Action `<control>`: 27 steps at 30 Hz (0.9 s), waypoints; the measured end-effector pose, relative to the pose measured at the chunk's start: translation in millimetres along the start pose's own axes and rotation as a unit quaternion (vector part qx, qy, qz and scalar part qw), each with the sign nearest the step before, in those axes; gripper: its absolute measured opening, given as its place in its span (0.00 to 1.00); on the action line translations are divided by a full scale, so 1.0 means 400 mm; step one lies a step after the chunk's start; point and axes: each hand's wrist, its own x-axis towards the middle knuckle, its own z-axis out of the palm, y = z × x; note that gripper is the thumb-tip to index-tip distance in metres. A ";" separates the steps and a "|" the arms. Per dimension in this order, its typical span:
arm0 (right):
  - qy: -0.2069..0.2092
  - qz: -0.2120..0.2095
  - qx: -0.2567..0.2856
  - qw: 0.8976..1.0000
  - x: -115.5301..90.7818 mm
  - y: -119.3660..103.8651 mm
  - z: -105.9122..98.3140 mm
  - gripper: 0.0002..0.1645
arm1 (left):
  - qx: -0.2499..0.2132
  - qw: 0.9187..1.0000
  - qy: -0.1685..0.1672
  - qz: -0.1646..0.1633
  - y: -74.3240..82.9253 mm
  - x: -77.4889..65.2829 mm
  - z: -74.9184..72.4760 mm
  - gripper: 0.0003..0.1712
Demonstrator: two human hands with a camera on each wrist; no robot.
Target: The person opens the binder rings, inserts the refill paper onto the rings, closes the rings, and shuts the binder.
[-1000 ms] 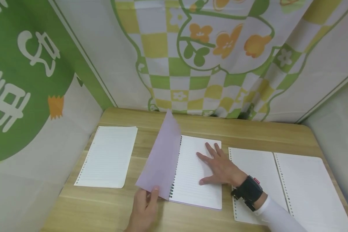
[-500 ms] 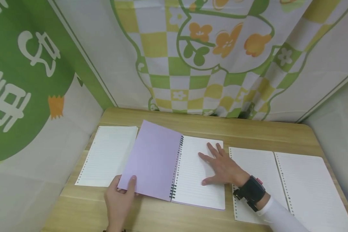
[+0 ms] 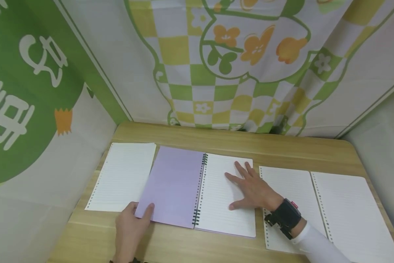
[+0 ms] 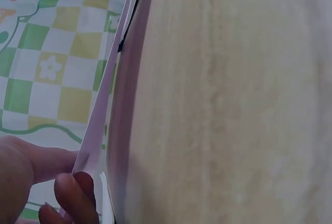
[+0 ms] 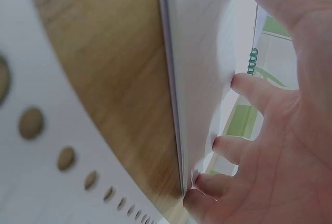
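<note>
A spiral notebook lies open in the middle of the table, its purple cover [image 3: 173,186] folded over to the left and its lined white page [image 3: 221,204] facing up on the right. My left hand [image 3: 131,226] pinches the cover's near left corner, thumb on top and fingers beneath, as the left wrist view also shows at the cover's edge [image 4: 98,115]. Spread wide, the fingers of my right hand [image 3: 251,188] rest on the lined page near its right edge. Green-black rings [image 3: 196,217] join cover and pages.
Left of the notebook lies a loose lined sheet [image 3: 121,175] with punched holes, partly next to the cover. Two more punched sheets, a nearer one [image 3: 290,190] and a farther one [image 3: 351,208], lie on the right, under my right forearm. A patterned curtain [image 3: 229,91] hangs behind the wooden table [image 3: 95,237].
The purple cover has swung over from nearly upright to lying low on the left, with my left hand moving left along with it. My right hand has stayed on the page.
</note>
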 end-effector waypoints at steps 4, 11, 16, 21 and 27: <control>0.002 -0.003 -0.006 1.000 -0.002 0.002 0.001 0.67 | 0.050 0.998 -0.038 -0.025 -0.003 0.004 -0.006 0.30; -0.002 -0.011 -0.014 1.000 -0.001 0.005 -0.003 0.67 | 0.138 0.989 -0.057 -0.005 0.002 0.002 -0.019 0.35; 0.005 -0.012 -0.020 1.000 0.005 0.006 -0.012 0.66 | 0.161 0.986 -0.041 0.025 0.016 0.006 -0.020 0.34; -0.001 -0.008 -0.013 1.000 0.001 0.002 -0.017 0.66 | 0.172 0.984 -0.050 0.025 0.025 0.007 -0.020 0.33; 0.000 -0.013 -0.008 1.000 -0.002 -0.001 -0.018 0.65 | 0.171 0.982 -0.058 0.058 0.049 0.018 -0.023 0.26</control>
